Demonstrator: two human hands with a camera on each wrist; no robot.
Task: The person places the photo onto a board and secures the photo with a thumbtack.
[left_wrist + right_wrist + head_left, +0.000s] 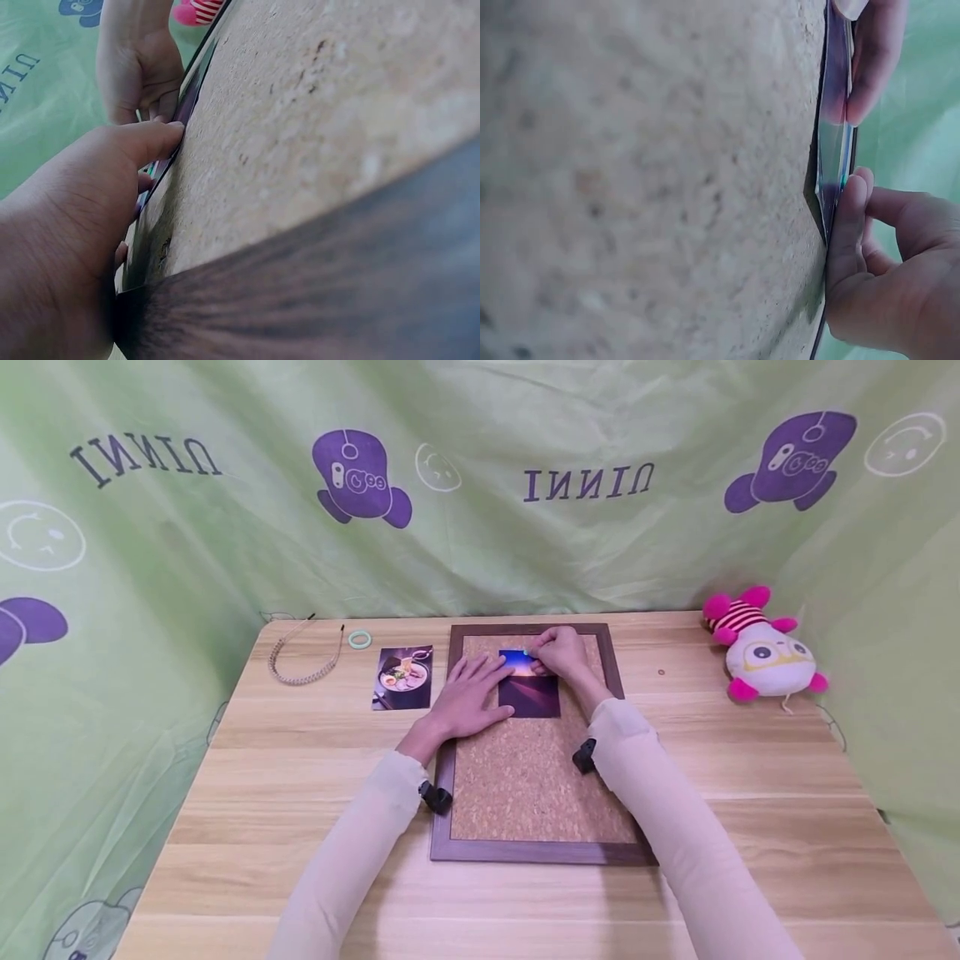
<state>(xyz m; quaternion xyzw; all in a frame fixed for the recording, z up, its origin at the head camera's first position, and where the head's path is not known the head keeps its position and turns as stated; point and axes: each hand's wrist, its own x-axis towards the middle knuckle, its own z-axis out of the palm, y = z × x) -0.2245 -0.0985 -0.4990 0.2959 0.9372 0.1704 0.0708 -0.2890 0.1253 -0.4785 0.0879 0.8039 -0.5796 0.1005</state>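
Note:
A cork board (536,781) with a dark wooden frame lies on the table. On its upper part is a square photo (531,697) of a blue and purple dusk scene. My left hand (471,697) lies spread over the photo's left side, fingertips and thumb on its edge. At the photo's top edge, my right hand (564,653) pinches a small green pin (527,652), mostly hidden by the fingertips. In the right wrist view the photo (832,112) bows up from the cork, with the right hand (892,262) at its edge.
Left of the board lie a ramen photo (405,679), a mint-green ring (360,639) and a beaded headband (303,679). To the right are a tiny brown ring (661,672) and a plush toy (768,660). A green curtain (480,552) hangs behind the table.

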